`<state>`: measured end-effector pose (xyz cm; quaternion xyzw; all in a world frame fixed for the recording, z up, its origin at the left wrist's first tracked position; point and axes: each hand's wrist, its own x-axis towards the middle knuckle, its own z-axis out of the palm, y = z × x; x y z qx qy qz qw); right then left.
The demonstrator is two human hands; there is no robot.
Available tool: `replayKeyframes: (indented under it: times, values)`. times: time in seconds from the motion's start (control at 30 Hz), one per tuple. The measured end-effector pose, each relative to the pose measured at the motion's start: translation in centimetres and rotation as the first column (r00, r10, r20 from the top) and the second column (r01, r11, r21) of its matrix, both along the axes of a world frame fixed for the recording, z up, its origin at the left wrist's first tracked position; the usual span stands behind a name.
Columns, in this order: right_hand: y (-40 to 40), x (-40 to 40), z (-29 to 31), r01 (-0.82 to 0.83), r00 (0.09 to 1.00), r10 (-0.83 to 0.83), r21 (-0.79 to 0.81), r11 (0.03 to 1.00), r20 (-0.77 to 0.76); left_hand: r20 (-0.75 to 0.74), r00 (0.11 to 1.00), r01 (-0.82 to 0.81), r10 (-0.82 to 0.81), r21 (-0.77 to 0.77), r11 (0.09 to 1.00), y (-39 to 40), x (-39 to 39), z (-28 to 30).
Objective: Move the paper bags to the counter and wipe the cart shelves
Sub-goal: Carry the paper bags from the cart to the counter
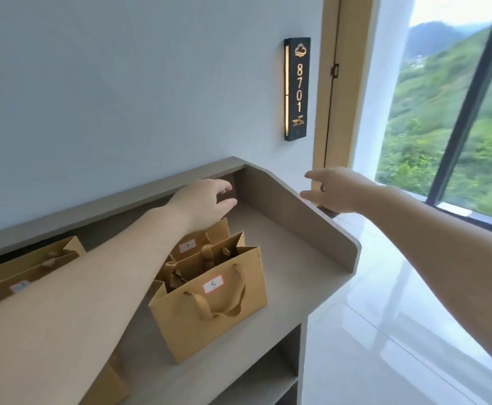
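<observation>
Taking the bag labelled 5 (209, 299) as the landmark: far to its left, against the frame's left edge, another paper bag (31, 267) stands on the same counter (282, 258), partly hidden by the forearm. Directly behind the landmark stands a second bag (201, 238), its label too small to read surely. Above and behind that one hovers the left hand (206, 200), fingers loosely spread and relaxed, holding nothing, just over the bag's rear edge. To the right of the landmark, beyond the counter's raised side wall, the right hand (335, 188) hangs in the air, fingers apart, empty. Further right are a room number sign (297, 89) on the wall and a window (449, 106).

The bags look light and stiff-sided but easily creased; I judge the cloth loop handles (227, 296) the safest place to take hold, lifting straight up so they keep upright.
</observation>
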<state>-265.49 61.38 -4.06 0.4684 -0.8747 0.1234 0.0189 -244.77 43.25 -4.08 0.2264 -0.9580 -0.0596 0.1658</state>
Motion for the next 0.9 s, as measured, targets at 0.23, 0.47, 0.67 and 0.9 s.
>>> replayKeyframes:
  times: [0.23,0.47,0.67,0.9]
  values:
    - [17.0,3.2,-0.3,0.356,0.933,-0.355,0.008,0.934,-0.055,0.031,0.914,0.404,-0.404,0.01,0.915,9.6,-5.5,0.7]
    - [38.2,11.8,-1.1,0.705,0.708,-0.703,0.002,0.71,-0.065,0.022,0.67,0.742,-0.742,0.021,0.67,27.5,-9.8,-0.1]
    - [54.5,26.5,-2.6,0.906,0.423,-0.905,0.046,0.421,-0.045,0.007,0.363,0.93,-0.932,0.05,0.363,45.6,-5.7,-2.0]
    - [65.6,46.8,-5.3,0.991,0.103,-0.994,0.082,0.106,0.044,0.023,0.017,0.996,-1.0,0.09,0.019,60.4,6.6,-5.4]
